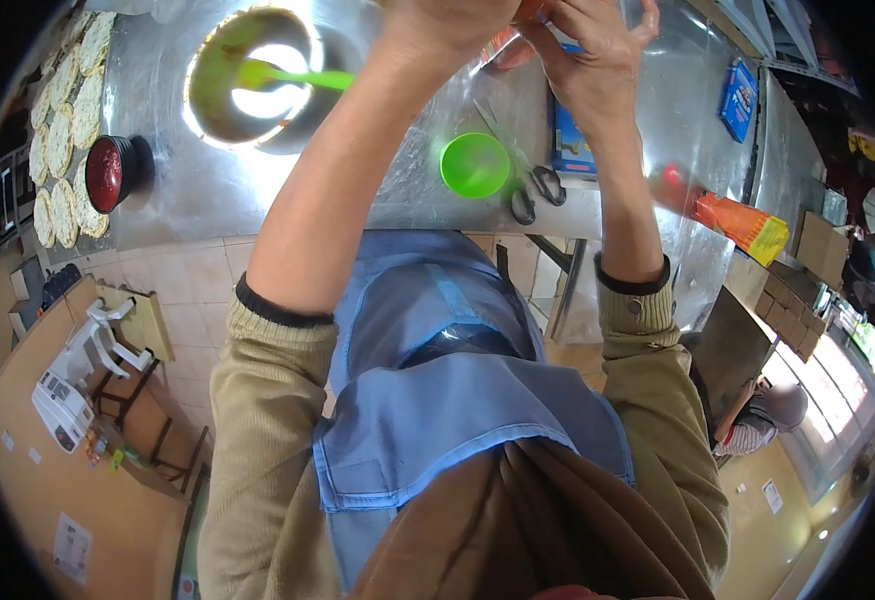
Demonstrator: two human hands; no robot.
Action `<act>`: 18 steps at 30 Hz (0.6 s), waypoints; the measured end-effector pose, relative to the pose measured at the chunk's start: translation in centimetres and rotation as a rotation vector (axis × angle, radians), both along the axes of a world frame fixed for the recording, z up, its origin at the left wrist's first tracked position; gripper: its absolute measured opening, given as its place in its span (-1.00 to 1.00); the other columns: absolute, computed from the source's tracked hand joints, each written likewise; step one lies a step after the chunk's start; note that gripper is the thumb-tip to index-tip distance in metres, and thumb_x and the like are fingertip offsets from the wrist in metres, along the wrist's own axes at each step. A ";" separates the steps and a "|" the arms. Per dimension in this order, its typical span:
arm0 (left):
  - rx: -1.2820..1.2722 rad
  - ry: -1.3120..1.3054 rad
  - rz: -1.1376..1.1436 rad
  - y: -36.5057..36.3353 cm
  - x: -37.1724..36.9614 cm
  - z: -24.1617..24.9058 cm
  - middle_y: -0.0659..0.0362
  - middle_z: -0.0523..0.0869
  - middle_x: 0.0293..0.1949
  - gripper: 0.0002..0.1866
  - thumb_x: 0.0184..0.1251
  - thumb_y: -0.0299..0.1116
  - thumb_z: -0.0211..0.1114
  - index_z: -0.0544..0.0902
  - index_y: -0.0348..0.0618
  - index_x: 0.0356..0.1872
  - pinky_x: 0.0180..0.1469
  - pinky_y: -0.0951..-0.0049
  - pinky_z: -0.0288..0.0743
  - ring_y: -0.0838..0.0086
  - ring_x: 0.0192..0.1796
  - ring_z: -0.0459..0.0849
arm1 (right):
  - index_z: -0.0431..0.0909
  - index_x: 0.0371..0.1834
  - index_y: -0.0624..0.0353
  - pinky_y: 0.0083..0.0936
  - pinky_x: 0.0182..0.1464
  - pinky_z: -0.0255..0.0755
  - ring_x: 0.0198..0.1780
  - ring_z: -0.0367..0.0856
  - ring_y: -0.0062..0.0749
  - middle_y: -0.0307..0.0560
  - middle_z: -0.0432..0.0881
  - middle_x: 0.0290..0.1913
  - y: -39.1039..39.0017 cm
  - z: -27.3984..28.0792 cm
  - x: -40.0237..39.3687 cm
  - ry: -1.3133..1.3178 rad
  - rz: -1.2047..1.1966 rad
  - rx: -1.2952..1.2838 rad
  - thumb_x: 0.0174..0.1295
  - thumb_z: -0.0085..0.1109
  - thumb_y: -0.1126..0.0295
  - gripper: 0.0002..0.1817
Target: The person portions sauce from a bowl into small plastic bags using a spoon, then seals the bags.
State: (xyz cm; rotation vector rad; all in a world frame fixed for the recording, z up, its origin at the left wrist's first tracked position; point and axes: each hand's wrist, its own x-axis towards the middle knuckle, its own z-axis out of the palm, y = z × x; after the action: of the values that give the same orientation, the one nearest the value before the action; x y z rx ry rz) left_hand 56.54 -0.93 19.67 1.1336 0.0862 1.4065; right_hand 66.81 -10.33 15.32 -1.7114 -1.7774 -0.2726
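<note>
At the top edge of the head view, my left hand and my right hand come close together, closed on a red, shiny packet. The fingers and much of the packet are hidden or cut off by the frame. Below them on the metal table stands a bright green cup. Scissors with black handles lie beside it. A blue box or booklet rests partly behind my right forearm. Left of my left forearm is a large bowl with a green spatula in it.
Several flat, pale rounds of dough lie at the left end of the metal table. Near them stands a dark bowl with a red inside. An orange and yellow bag and a blue packet are at the right. Another person is farther right.
</note>
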 end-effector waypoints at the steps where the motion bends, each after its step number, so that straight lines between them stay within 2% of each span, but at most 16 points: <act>1: 0.011 0.004 -0.004 0.2 0.0 -0.3 0.35 0.22 -0.79 -0.48 0.52 -0.15 -0.19 0.25 -0.04 -0.75 -0.69 0.65 0.00 0.70 -0.75 0.14 | 0.66 -0.19 0.03 0.08 0.34 -0.33 0.30 0.38 -0.19 -0.25 0.64 -0.02 0.0 0.0 0.0 -0.006 0.006 0.002 -0.15 0.38 0.52 -0.64; 8: 0.049 0.010 0.017 0.4 0.1 -0.4 0.35 0.23 -0.78 -0.49 0.52 -0.16 -0.19 0.25 -0.05 -0.74 -0.70 0.65 -0.02 0.70 -0.75 0.13 | 0.65 -0.19 0.02 0.10 0.33 -0.32 0.28 0.41 -0.18 -0.27 0.66 -0.13 0.2 -0.5 0.2 -0.013 0.021 0.060 -0.16 0.36 0.55 -0.63; 11: 0.023 0.011 0.011 0.3 0.1 -0.4 0.35 0.23 -0.78 -0.49 0.52 -0.15 -0.19 0.24 -0.04 -0.74 -0.69 0.64 -0.01 0.69 -0.75 0.14 | 0.63 -0.12 0.01 0.12 0.32 -0.32 0.30 0.37 -0.19 -0.27 0.64 -0.04 0.2 -0.5 0.5 -0.062 -0.014 0.005 -0.14 0.38 0.49 -0.59; 18: 0.036 0.038 0.030 0.4 0.1 -0.4 0.32 0.24 -0.78 -0.48 0.52 -0.14 -0.21 0.23 -0.04 -0.74 -0.68 0.64 0.05 0.66 -0.74 0.16 | 0.59 0.02 -0.04 0.21 0.32 -0.34 0.35 0.29 -0.19 -0.27 0.52 0.17 0.1 0.1 -0.1 0.006 -0.034 -0.050 -0.13 0.45 0.30 -0.48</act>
State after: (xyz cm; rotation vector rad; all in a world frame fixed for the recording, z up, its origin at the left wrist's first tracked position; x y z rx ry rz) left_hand 56.59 -0.54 19.26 1.1936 0.1053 1.4179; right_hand 66.69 -10.20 15.38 -1.7772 -1.7663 -0.2395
